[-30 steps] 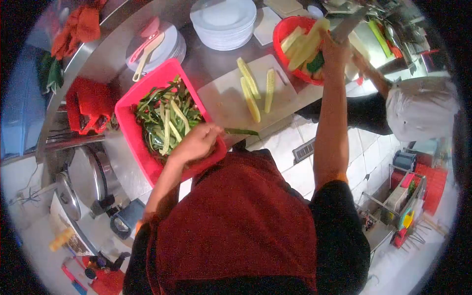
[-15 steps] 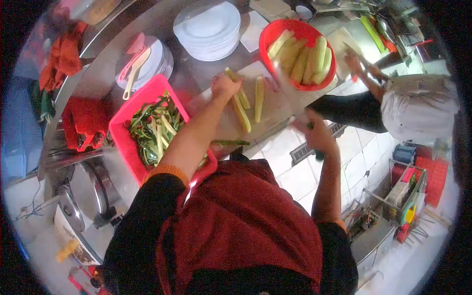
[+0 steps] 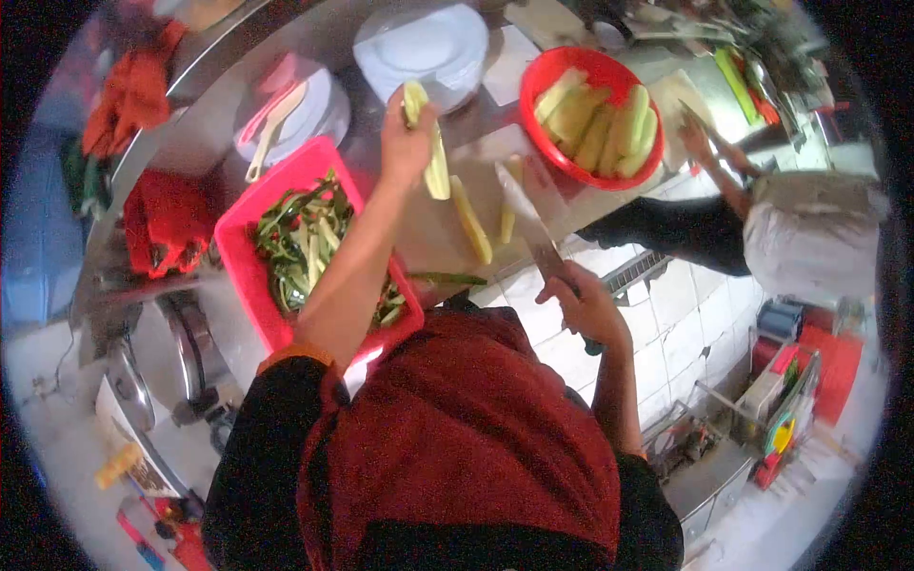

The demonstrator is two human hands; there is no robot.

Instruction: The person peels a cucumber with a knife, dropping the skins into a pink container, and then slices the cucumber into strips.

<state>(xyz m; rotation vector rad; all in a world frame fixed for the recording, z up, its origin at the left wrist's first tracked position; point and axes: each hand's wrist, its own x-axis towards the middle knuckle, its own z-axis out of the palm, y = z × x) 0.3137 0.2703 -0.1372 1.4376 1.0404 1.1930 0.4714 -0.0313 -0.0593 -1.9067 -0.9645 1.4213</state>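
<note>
My left hand (image 3: 407,143) is raised above the counter, closed around a long pale-green cucumber piece (image 3: 437,173) that looks peeled. In my right hand (image 3: 592,312) is a kitchen knife (image 3: 529,225), its broad blade pointing up and left over the cutting board (image 3: 546,195). Two more long cucumber pieces lie on the board: one (image 3: 469,224) left of the blade, the other (image 3: 508,217) partly hidden behind it. A pink-red basket (image 3: 242,268) of green peelings and pale strips stands under my left forearm. Beyond the board, a red bowl (image 3: 535,130) holds several pale cucumber pieces.
Stacked white plates (image 3: 419,48) stand at the back. A spatula (image 3: 276,133) lies on another plate stack (image 3: 332,109) to the left. At the right, another person (image 3: 809,238) works with a knife at the counter. A dark green strip (image 3: 447,279) lies at the counter's front edge.
My left hand has lifted a cucumber piece from the board, moving up and left. My right hand has shifted slightly down and left with the knife, whose blade now shows more sharply.
</note>
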